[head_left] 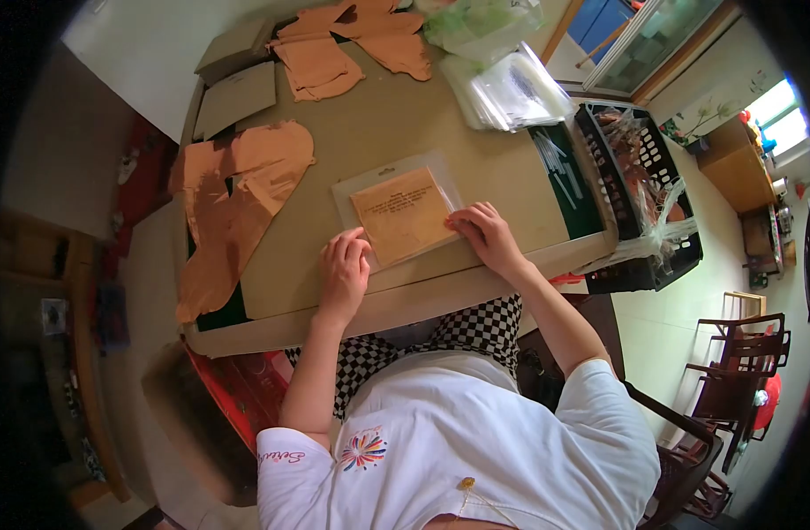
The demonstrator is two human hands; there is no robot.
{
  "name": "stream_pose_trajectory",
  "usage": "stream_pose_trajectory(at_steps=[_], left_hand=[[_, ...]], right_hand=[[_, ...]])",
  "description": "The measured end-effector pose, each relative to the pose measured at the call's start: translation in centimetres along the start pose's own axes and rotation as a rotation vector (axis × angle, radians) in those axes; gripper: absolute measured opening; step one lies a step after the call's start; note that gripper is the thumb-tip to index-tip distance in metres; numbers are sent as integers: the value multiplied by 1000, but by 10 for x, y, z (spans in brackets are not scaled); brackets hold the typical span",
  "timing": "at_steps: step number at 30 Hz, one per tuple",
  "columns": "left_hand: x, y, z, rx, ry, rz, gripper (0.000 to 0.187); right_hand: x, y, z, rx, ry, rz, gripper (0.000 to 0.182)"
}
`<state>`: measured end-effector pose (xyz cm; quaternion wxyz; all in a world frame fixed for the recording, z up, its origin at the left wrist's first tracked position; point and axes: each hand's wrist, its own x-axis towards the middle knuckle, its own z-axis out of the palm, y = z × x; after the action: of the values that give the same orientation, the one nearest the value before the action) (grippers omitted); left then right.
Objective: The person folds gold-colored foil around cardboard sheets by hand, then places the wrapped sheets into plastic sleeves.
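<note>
A clear plastic packet (339,194) with a hang hole lies on the cardboard-covered table in front of me. Inside it is a tan card (400,212) with several lines of dark print, too small to read. My left hand (344,261) has its fingers curled on the packet's lower left edge. At the right edge, my right hand (486,231) pinches the packet between thumb and fingers. To the left lies a large, creased orange-tan sheet (246,190) of irregular shape.
More orange-tan pieces (321,66) and cardboard boxes (237,99) sit at the far left. A stack of clear plastic bags (519,93) lies at the far right, near thin clear strips (559,168). A black crate (612,177) with wrapped items stands beyond the right edge. Chairs (731,371) are further right.
</note>
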<state>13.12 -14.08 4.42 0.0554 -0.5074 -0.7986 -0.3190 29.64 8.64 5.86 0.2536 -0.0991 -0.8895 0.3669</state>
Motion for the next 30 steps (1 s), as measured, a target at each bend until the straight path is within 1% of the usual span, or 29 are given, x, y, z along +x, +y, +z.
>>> stream_pose_trajectory(at_steps=[3,7,10,13,16,19,21,24,25,27,30], left_hand=[[-1,-3,4,60,61,26,21],[-2,-7,9,84,61,40,19],[-2,-9,9,107,44,43,19],[-1,-6,4,132,34,41,19],[0,-6,3,139,28,43,19],[-1,-8,3,132,22,52,17],[2,-8,0,100,7,52,15],[33,-15,2,-54,69,-26,14],[51,-15,3,-77,56,-36,15],[90,-11,7,-121,39,-58,17],[137,-20,32,19,-68,-165,25]], right_hand=[[-1,7,2,17,18,-6,18],[-3,5,4,-30,73,15,25],[-5,14,8,-165,156,-80,31],[-6,14,11,-254,173,-15,33],[-7,20,13,-283,201,-12,32],[-8,25,14,-329,307,58,27],[-9,36,19,-303,343,66,23],[-11,36,17,-228,335,96,22],[-10,33,16,-197,324,103,22],[-9,26,15,-249,297,79,23],[-8,23,16,-303,270,63,24]])
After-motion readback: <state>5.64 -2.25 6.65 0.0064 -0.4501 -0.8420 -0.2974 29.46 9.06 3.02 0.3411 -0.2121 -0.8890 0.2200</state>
